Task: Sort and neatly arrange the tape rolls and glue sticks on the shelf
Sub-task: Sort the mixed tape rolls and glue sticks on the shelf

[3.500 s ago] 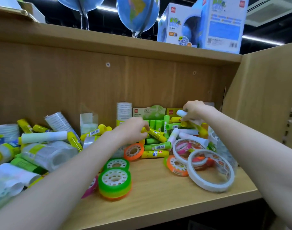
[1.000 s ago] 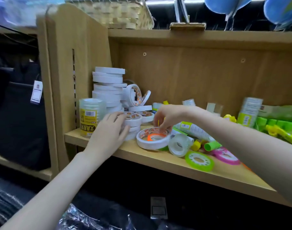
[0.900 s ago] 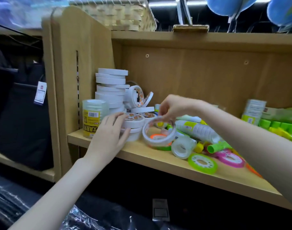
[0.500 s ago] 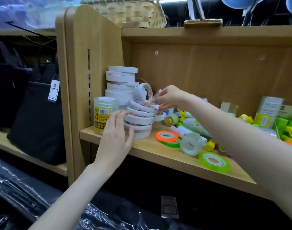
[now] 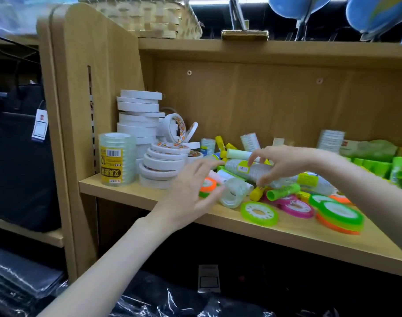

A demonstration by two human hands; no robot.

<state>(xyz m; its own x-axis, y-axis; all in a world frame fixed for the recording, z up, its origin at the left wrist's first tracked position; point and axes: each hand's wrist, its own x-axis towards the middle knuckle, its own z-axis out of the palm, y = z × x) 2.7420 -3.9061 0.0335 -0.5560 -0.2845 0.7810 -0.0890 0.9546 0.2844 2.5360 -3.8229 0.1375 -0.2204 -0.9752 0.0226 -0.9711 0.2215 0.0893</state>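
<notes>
Your single head camera, worn high, looking forward and slightly down at the wooden shelf [image 5: 149,193] from close range, angled toward its left end panel [image 5: 99,88], your forearms entering from the bottom and right edges, no second view to overlap

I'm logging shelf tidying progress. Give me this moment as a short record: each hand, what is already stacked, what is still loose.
left hand: open, fingers spread, hovering above the shelf front, holding nothing
right hand: fingers curled around a wrapped sleeve of clear tape lying on its side
stacked: white tape rolls in a tall pile at the far left, a shorter pile in front
upright: clear tape pack with yellow label, left front
loose: green tape roll, pink tape roll, green glue stick
</notes>
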